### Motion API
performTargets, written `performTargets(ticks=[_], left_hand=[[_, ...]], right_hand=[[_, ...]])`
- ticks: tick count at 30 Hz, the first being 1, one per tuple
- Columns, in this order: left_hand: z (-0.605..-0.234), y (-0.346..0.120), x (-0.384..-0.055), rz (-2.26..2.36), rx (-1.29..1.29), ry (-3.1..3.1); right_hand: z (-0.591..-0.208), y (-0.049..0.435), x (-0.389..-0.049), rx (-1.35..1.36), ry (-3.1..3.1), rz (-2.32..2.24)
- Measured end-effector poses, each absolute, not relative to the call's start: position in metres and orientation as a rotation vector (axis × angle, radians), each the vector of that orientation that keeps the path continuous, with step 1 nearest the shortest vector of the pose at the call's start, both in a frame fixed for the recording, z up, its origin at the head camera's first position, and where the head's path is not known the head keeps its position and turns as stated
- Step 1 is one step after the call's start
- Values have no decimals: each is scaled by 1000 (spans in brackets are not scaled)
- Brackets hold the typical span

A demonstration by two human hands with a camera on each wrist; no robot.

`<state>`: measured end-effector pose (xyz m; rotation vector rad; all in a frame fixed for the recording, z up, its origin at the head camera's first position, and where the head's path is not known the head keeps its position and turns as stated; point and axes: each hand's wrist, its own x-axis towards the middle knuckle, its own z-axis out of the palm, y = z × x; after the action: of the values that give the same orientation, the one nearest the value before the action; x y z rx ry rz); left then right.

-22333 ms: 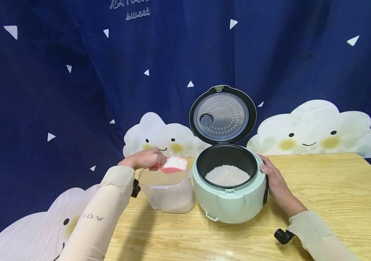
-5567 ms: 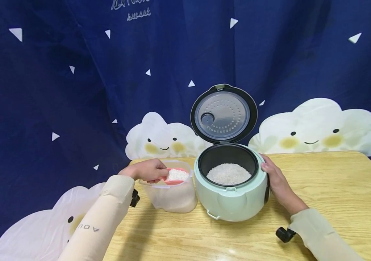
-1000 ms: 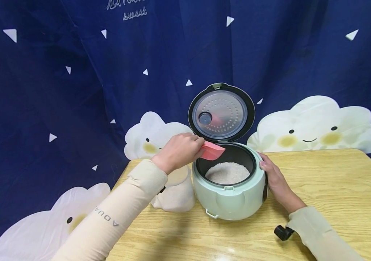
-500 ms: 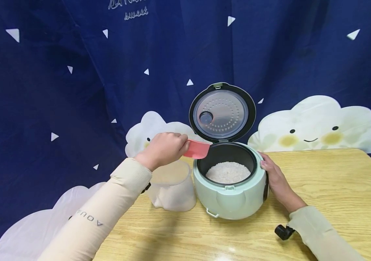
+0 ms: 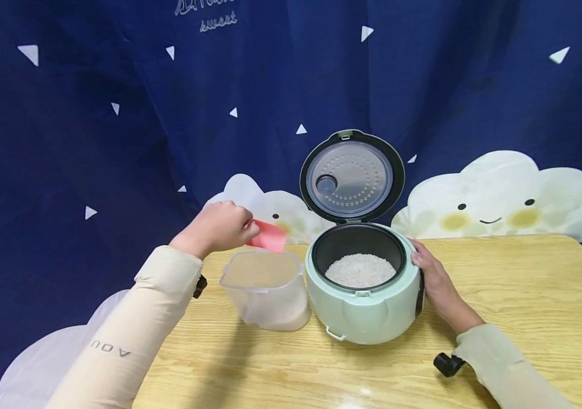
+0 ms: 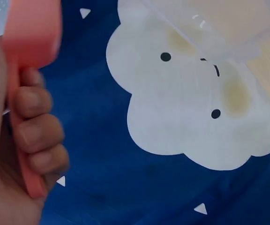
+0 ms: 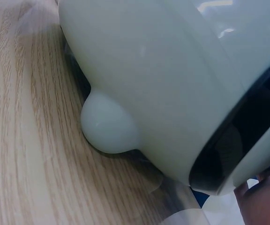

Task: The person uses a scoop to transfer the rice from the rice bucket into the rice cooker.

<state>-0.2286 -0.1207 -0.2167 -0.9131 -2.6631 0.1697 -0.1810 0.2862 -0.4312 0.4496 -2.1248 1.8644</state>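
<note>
In the head view my left hand [image 5: 217, 227] grips a pink scoop [image 5: 269, 236] above and behind the clear plastic container [image 5: 270, 307]. The left wrist view shows the fingers [image 6: 39, 133] curled round its handle; no rice shows on the scoop. Pale contents, apparently rice, show through the container's lower wall. Just right of it stands a mint-green rice cooker [image 5: 365, 321], lid up, with a mound of white rice [image 5: 360, 271] in its black inner pot. My right hand [image 5: 439, 287] holds the cooker's right side, thumb near the rim; its other fingers are mostly hidden.
Both vessels stand on a light wooden table [image 5: 516, 307]. The raised lid [image 5: 349, 176] leans back toward a dark blue cloth [image 5: 250, 68] with clouds and white triangles. A small latch handle [image 5: 335, 334] juts from the cooker's front.
My left hand has moved left with the scoop, from over the cooker's pot to above the container. Compared with about 22 seconds ago, the rice mound looks slightly higher. The right hand stays put.
</note>
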Motion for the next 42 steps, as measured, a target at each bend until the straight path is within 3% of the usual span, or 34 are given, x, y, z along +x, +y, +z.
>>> performTargets(ticks=[15,42], left_hand=[[-251,-141,-231,292,-875,-2896],[-277,-146,-234,362,-839,-2956]], right_hand=[[-430,287,-178,442,-2137,1846],[-420,277,-177,297,-2164,1905]])
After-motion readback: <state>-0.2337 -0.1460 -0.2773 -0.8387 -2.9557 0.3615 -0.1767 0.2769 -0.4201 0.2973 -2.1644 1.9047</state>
